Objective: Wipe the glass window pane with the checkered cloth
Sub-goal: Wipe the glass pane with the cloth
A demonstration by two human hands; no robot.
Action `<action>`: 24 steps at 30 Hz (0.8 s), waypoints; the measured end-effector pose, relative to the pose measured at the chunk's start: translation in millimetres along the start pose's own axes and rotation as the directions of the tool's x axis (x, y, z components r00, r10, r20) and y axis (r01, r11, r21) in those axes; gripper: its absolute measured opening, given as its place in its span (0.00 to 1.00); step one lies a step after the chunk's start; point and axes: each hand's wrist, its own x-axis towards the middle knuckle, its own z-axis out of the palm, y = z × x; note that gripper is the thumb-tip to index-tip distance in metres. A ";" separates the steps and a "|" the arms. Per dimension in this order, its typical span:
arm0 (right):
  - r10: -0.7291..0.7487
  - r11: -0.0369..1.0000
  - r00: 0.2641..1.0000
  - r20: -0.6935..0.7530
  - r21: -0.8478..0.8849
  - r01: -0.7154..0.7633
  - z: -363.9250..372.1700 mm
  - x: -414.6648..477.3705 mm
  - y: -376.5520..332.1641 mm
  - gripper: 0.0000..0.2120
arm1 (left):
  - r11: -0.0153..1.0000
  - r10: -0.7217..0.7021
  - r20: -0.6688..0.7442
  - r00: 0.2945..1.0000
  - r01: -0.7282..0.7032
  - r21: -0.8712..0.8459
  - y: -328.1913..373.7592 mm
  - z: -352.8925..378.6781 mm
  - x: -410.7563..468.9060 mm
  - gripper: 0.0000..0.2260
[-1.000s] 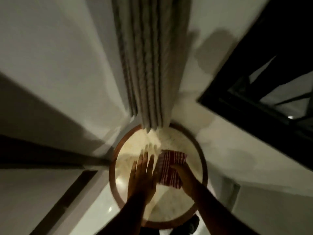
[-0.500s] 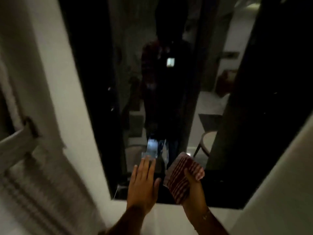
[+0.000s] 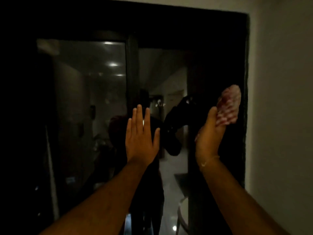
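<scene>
Gripping blurred checkered cloth (image 3: pixel 228 106), right hand (image 3: pixel 208 138) fingers hidden; left hand (image 3: pixel 139 139) flat, spread on dark pane (image 3: pixel 88 99)

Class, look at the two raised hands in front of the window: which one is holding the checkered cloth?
The right hand, near the frame's right edge, grips the red-and-white checkered cloth. The left hand is flat, fingers spread, holding nothing.

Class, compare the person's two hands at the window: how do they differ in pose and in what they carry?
The left hand is empty; the right hand holds the checkered cloth. The left hand is flat with fingers spread, its back to the camera; the right hand is seen edge-on, near the dark frame. Both are raised at the glass pane.
</scene>
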 end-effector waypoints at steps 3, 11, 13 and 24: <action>-0.255 0.922 0.958 0.134 -0.264 0.282 26.9 62.1 15.4 0.35 | 0.999 0.027 -0.059 0.998 -0.025 0.023 -1.7 15.5 9.7 0.35; -0.478 0.225 0.721 0.502 -0.723 0.653 68.9 112.6 70.6 0.36 | 0.987 0.094 -0.177 0.980 -0.115 -0.111 -7.3 17.1 2.7 0.36; -0.433 0.218 0.581 0.690 -0.545 0.810 74.6 92.0 80.4 0.35 | 0.978 0.105 -0.202 0.974 -0.138 -0.159 -7.8 16.8 2.5 0.36; 0.067 -0.210 -0.218 0.974 0.228 0.951 -29.5 33.8 121.2 0.30 | 0.921 0.100 -0.213 0.972 -0.171 -0.349 -12.6 10.6 -0.1 0.40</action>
